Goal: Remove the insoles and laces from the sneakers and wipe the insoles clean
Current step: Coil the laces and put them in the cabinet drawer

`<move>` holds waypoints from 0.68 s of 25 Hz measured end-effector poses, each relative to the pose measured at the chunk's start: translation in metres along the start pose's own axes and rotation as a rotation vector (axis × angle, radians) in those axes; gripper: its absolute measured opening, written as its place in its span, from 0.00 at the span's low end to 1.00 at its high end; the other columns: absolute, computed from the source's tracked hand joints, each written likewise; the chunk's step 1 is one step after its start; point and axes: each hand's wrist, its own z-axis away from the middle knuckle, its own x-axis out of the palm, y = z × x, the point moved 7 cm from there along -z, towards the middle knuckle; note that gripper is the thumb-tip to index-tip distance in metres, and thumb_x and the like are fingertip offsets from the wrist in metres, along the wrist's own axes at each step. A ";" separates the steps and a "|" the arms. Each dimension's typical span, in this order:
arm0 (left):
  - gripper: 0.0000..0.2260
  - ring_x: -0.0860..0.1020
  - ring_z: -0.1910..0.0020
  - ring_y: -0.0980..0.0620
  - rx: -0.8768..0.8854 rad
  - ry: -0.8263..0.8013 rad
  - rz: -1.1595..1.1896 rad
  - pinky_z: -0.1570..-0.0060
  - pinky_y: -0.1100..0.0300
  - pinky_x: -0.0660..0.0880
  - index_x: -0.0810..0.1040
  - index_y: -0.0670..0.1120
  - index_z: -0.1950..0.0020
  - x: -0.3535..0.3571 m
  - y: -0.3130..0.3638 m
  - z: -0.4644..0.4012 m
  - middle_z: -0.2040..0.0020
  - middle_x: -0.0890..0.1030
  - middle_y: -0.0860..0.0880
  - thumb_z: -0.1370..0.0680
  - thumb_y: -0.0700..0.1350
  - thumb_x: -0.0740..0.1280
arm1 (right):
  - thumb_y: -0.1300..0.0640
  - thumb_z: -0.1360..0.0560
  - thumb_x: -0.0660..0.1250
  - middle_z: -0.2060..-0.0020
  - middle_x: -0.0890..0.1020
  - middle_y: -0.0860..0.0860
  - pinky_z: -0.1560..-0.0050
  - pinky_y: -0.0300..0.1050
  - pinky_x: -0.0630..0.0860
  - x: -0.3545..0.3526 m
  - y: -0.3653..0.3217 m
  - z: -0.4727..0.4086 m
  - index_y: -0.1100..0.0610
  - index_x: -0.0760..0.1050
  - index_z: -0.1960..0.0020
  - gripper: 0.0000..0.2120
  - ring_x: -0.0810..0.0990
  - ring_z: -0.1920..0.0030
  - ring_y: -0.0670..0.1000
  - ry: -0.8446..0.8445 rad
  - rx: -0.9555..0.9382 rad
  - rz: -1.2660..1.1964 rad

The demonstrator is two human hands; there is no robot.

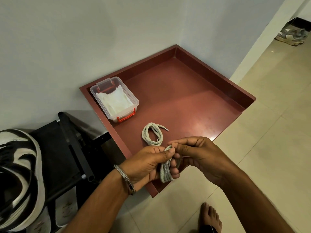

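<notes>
— Where are the hands?
— Both over the near edge of the tray (218,84). The left hand (148,163) grips a coiled lace (165,172).
— The right hand (195,153)?
— Its fingertips pinch the coil's top.

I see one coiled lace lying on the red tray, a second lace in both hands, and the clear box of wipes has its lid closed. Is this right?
Not quite: the head view shows the clear box open, no lid on it, wipes exposed. The rest holds: one coiled lace lies on the red tray, the second lace is in both hands.
</notes>
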 end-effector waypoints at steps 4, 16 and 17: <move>0.09 0.75 0.68 0.53 0.026 -0.005 -0.056 0.62 0.59 0.79 0.74 0.40 0.53 0.004 0.003 0.002 0.66 0.74 0.47 0.20 0.45 0.62 | 0.61 0.30 0.70 0.57 0.84 0.62 0.60 0.44 0.80 0.002 0.000 0.001 0.65 0.83 0.47 0.13 0.84 0.59 0.55 -0.050 -0.001 -0.046; 0.13 0.79 0.67 0.50 0.125 0.148 0.021 0.62 0.55 0.81 0.70 0.36 0.39 -0.005 0.007 -0.002 0.67 0.77 0.46 0.21 0.39 0.65 | 0.59 0.30 0.70 0.56 0.86 0.59 0.56 0.43 0.80 -0.003 -0.002 -0.004 0.64 0.83 0.47 0.14 0.85 0.56 0.53 0.017 -0.118 0.057; 0.13 0.79 0.67 0.50 0.148 0.205 0.048 0.63 0.55 0.81 0.71 0.38 0.40 -0.010 0.009 -0.003 0.67 0.78 0.45 0.23 0.39 0.67 | 0.59 0.30 0.70 0.55 0.86 0.58 0.54 0.44 0.81 -0.004 -0.001 -0.005 0.63 0.83 0.47 0.14 0.85 0.54 0.54 0.029 -0.118 0.064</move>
